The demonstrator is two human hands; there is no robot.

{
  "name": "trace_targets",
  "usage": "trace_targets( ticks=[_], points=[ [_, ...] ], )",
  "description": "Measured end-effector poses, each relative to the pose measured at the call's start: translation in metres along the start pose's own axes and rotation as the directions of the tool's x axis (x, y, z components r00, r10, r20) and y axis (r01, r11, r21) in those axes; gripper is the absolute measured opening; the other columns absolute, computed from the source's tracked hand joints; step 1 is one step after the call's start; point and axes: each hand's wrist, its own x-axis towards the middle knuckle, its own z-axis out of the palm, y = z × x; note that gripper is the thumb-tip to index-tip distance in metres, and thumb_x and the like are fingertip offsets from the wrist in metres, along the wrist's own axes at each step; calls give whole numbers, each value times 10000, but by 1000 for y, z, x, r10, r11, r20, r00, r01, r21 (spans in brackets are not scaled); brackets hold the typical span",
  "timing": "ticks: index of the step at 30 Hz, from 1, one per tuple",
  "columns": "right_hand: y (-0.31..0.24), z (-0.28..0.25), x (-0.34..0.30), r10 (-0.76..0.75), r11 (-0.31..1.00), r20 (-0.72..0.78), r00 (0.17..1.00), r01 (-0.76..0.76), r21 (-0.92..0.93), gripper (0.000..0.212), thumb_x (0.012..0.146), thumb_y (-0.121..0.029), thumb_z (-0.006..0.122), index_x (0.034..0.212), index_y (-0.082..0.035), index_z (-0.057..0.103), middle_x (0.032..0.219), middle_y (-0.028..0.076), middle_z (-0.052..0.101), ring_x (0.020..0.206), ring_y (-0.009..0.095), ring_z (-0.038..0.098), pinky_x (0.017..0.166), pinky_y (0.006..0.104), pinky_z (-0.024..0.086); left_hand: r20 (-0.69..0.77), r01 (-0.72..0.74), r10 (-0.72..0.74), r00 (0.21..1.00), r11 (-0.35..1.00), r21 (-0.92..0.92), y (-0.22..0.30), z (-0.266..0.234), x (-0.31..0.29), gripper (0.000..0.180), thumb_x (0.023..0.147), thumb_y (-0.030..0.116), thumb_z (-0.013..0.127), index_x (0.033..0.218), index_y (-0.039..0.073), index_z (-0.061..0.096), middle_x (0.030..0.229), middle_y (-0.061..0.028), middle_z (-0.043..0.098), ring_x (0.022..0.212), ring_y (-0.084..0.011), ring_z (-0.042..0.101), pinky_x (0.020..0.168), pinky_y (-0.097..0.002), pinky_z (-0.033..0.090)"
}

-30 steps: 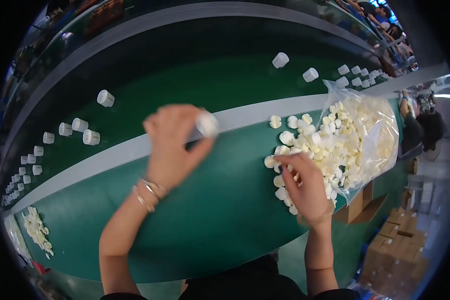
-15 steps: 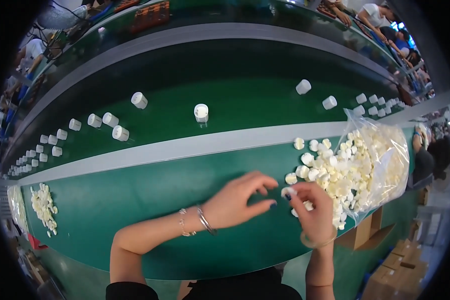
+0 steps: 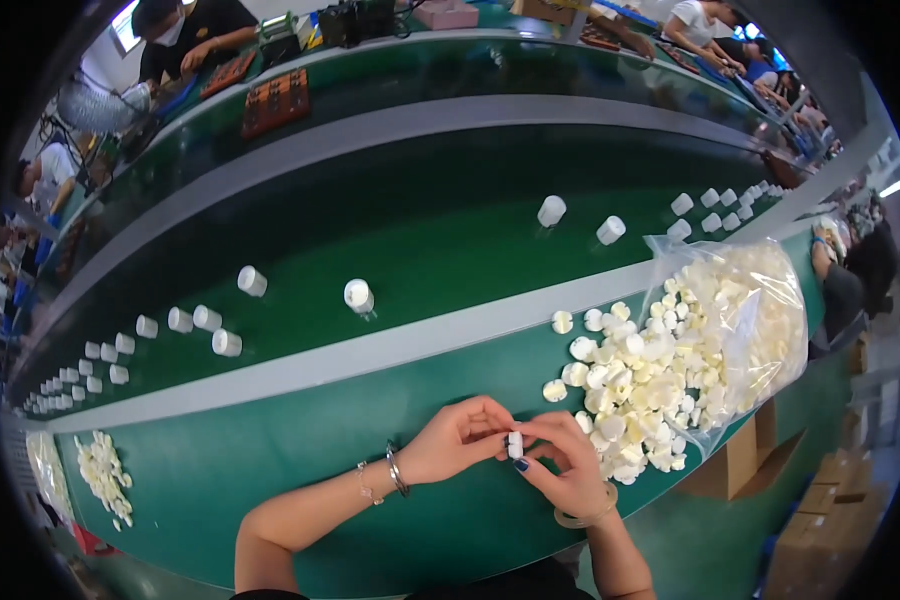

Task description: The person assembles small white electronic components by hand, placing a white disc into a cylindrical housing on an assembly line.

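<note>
A small white plastic piece (image 3: 515, 446) stands on edge between the fingertips of both my hands, above the green tabletop. My right hand (image 3: 570, 468) pinches it between thumb and fingers, closed on its right side. My left hand (image 3: 460, 440), with bracelets at the wrist, is closed too, its thumb and forefinger meeting the piece from the left. To the right of my right hand spreads a heap of similar white and cream rounded pieces (image 3: 620, 385), spilling from a clear plastic bag (image 3: 765, 320).
Beyond a grey rail (image 3: 440, 325), white cylinders (image 3: 358, 295) stand spaced along a green conveyor belt (image 3: 450, 240). A smaller pile of cream pieces (image 3: 102, 470) lies at far left. An open cardboard box (image 3: 735, 460) sits below the table at right. Other people work across the line.
My right hand has come left from the heap with the white piece, and my left hand has closed in to meet it. The view has tilted, showing more of the far bench.
</note>
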Motion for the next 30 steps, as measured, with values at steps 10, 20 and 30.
trace_targets(
  ticks=[10,20,30],
  points=[
    [-18,19,46,-44,993,-43,998,39,-110,338,810,-57,654,1140,-50,580,938,70,576,750,138,617,619,245,488,-98,-24,2,995,975,-221,-11,-21,4,251,1021,258,367,1124,61,484,1082,-71,541,974,-158,558,827,-335,492],
    [17,52,54,-530,551,-79,844,272,-789,366,714,-172,701,1062,-109,607,1010,11,607,856,223,555,647,297,516,-239,151,-272,932,892,-425,0,-20,6,514,982,477,301,1227,77,509,1264,-112,544,1177,-266,523,1026,-444,400],
    [12,41,55,-545,562,-69,835,303,-770,338,736,-172,689,1049,-88,593,1005,11,602,839,196,554,648,264,509,-181,158,-238,954,915,-370,4,-20,10,511,993,463,298,1242,60,490,1258,-115,525,1190,-258,504,1035,-443,385]
  ],
)
